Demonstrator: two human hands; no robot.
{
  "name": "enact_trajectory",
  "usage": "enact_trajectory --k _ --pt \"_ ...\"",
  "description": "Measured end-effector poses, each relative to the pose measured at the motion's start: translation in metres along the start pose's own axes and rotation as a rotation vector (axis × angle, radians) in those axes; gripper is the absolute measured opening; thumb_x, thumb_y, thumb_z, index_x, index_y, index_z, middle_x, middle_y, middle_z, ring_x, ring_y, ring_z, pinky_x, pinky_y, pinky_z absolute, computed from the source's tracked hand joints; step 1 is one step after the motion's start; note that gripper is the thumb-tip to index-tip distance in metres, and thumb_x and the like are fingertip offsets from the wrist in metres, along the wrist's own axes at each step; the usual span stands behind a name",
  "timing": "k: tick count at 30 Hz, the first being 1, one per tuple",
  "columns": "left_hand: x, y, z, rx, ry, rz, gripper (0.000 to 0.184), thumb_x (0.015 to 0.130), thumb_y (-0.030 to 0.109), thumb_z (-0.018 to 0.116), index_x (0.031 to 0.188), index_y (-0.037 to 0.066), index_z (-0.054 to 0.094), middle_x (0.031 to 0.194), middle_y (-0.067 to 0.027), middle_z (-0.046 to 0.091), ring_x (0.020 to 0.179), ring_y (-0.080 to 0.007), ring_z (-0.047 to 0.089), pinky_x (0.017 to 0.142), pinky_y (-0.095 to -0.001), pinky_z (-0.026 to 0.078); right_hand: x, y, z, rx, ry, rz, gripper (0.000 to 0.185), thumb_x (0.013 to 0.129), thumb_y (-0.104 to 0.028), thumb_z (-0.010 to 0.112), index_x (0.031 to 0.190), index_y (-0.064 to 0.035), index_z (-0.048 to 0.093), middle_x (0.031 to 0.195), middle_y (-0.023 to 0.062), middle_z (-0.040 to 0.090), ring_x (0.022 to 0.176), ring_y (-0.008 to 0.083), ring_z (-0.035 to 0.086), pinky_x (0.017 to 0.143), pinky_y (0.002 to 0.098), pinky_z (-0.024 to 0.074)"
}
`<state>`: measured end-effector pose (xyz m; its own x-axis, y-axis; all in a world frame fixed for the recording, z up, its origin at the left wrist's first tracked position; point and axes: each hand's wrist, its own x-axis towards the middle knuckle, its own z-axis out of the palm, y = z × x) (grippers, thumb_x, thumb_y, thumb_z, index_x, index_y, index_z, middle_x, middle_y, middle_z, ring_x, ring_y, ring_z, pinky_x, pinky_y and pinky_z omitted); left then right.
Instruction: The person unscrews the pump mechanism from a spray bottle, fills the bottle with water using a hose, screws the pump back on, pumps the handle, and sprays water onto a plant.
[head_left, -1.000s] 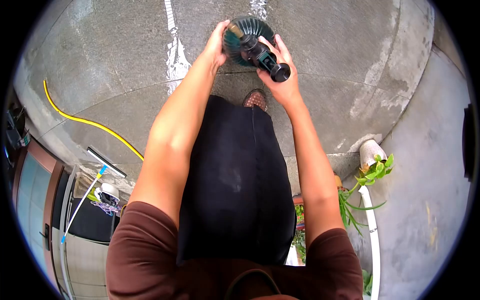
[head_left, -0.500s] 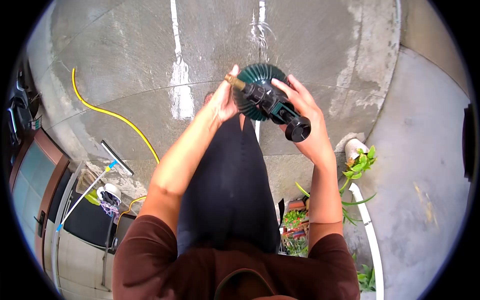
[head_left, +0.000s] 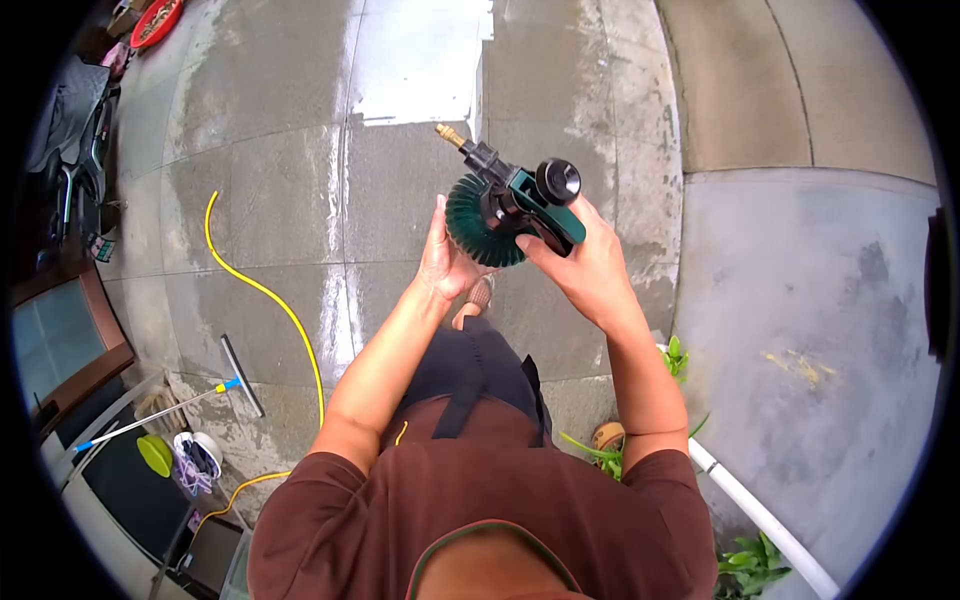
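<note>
A pump sprayer (head_left: 485, 225) is held out in front of my body. It has a dark green ribbed bottle, a black pump knob, a green handle and a brass nozzle pointing up and to the left. My left hand (head_left: 445, 262) cups the bottle's lower left side, its thumb extended along the ribs. On the other side, my right hand (head_left: 590, 260) grips the sprayer near the green handle, thumb on the bottle's top. Some of the right fingers are hidden behind the handle.
A yellow hose (head_left: 265, 278) curves over the wet concrete on the left. Beside it a squeegee (head_left: 240, 375) lies near a light green scoop-like item (head_left: 154, 455). At right are a white pipe (head_left: 765, 515) and plants (head_left: 745, 567). White patches (head_left: 415, 60) mark the ground ahead.
The sprayer has turned, so its pump knob now sits at the upper right and the nozzle points farther up. My right hand has shifted down onto the handle side. The view has tilted forward.
</note>
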<state>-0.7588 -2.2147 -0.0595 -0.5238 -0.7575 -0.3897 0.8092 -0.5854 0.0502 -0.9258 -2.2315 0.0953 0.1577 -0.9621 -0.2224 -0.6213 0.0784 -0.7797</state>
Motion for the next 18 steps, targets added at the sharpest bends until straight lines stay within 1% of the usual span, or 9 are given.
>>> enact_trajectory --k 3,4,6,8,11,12,15,16,18 --pt "-0.016 0.005 0.038 0.02 -0.041 0.053 0.077 0.089 0.075 0.043 0.142 0.02 0.048 0.144 -0.0093 0.05 0.132 -0.0323 0.048 0.105 -0.063 0.038 -0.018 -0.037 -0.013 0.007 0.196 -0.191 0.069 0.079 -0.014 0.078 0.141 -0.0106 0.048 0.127 0.0159 0.061 0.116 0.0308 0.062 0.097 0.0379 0.0493" --pt "-0.022 0.008 0.051 0.04 -0.031 0.072 0.077 0.088 0.075 0.043 0.143 0.021 0.047 0.144 -0.0095 0.049 0.132 -0.0327 0.048 0.105 -0.0635 0.037 -0.022 -0.039 -0.015 0.101 0.223 -0.271 0.065 0.081 -0.012 0.077 0.139 -0.0103 0.051 0.123 0.0158 0.063 0.111 0.0301 0.064 0.093 0.0356 0.0509" --pt "-0.034 0.014 0.071 0.128 0.076 0.088 0.076 0.087 0.076 0.045 0.143 0.024 0.047 0.144 -0.0093 0.049 0.132 -0.0332 0.048 0.104 -0.0663 0.035 -0.03 -0.061 -0.03 0.099 0.212 -0.344 0.062 0.081 -0.012 0.077 0.138 -0.0102 0.053 0.121 0.0154 0.063 0.108 0.0292 0.065 0.091 0.035 0.0509" --pt "-0.045 0.016 0.086 0.144 0.041 0.09 0.081 0.085 0.077 0.048 0.146 0.023 0.042 0.149 -0.0116 0.044 0.136 -0.0373 0.043 0.105 -0.0709 0.029 -0.035 -0.078 -0.047 0.051 0.199 -0.446 0.057 0.082 -0.01 0.076 0.135 -0.0101 0.056 0.119 0.0143 0.064 0.102 0.0259 0.065 0.088 0.034 0.0508" --pt "-0.061 0.018 0.113 0.151 -0.002 0.079 0.086 0.082 0.078 0.053 0.148 0.024 0.039 0.151 -0.0128 0.041 0.137 -0.04 0.04 0.106 -0.0735 0.023 -0.042 -0.096 -0.071 0.064 0.085 -0.478 0.056 0.082 -0.009 0.075 0.135 -0.0097 0.056 0.118 0.0138 0.065 0.102 0.024 0.065 0.087 0.034 0.051" --pt "-0.069 0.018 0.121 0.168 0.0 0.074 0.086 0.082 0.078 0.052 0.148 0.024 0.039 0.152 -0.0127 0.041 0.137 -0.04 0.04 0.106 -0.0738 0.023 -0.046 -0.103 -0.08 0.05 0.032 -0.434 0.055 0.084 -0.01 0.075 0.135 -0.008 0.054 0.117 0.0124 0.066 0.101 0.0207 0.065 0.088 0.0333 0.0505" --pt "-0.079 0.021 0.14 0.18 0.06 0.059 0.079 0.085 0.076 0.049 0.145 0.026 0.044 0.148 -0.0104 0.046 0.134 -0.0375 0.045 0.105 -0.0729 0.025 -0.045 -0.106 -0.084 0.123 0.045 -0.504 0.044 0.088 -0.008 0.073 0.127 -0.0013 0.055 0.098 0.0009 0.06 0.093 0.0125 0.056 0.088 0.0261 0.0454" --pt "-0.081 0.02 0.145 0.177 0.092 0.049 0.076 0.086 0.076 0.048 0.143 0.027 0.047 0.146 -0.0093 0.049 0.133 -0.0363 0.047 0.105 -0.0724 0.027 -0.047 -0.107 -0.084 0.159 0.041 -0.45 0.043 0.089 -0.008 0.071 0.128 -0.0027 0.054 0.094 -0.0005 0.057 0.088 0.01 0.054 0.083 0.0238 0.0448" --pt "-0.084 0.023 0.152 0.177 0.07 0.053 0.075 0.086 0.076 0.047 0.143 0.027 0.047 0.146 -0.0096 0.049 0.133 -0.0368 0.047 0.105 -0.0729 0.025 -0.056 -0.116 -0.079 0.169 0.116 -0.425 0.047 0.089 -0.011 0.071 0.132 -0.0055 0.053 0.104 0.0054 0.064 0.092 0.0122 0.058 0.086 0.0281 0.0471"
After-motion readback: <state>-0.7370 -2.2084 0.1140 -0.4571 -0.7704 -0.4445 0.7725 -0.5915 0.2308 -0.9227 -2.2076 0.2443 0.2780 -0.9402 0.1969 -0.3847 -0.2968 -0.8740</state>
